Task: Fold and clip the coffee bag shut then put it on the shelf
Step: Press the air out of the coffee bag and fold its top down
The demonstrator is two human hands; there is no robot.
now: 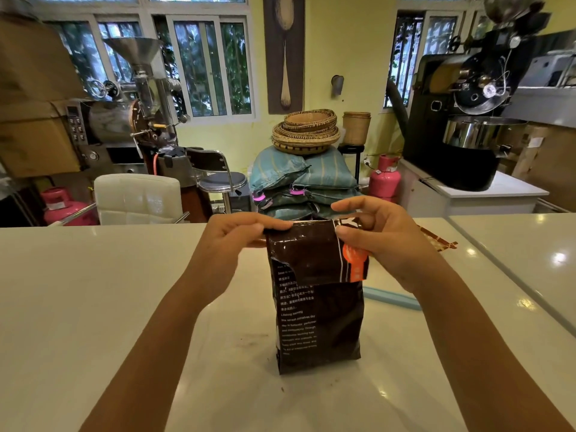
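Note:
A dark brown coffee bag (321, 319) with white text and an orange label stands upright on the white counter (93, 307). Its top part is folded down toward me over the front. My left hand (237, 235) pinches the left end of the fold at the bag's top edge. The fold's right end is gripped by my right hand (383, 238), thumb in front and fingers behind. A light blue clip (392, 299) lies flat on the counter just right of the bag, below my right wrist.
A brown patterned strip (436, 240) lies on the counter behind my right hand. Beyond the counter stand a white padded chair (137, 198), a bar stool (218, 182), stacked sacks with baskets (305, 169), pink gas cylinders (385, 179) and coffee roasters (467, 120).

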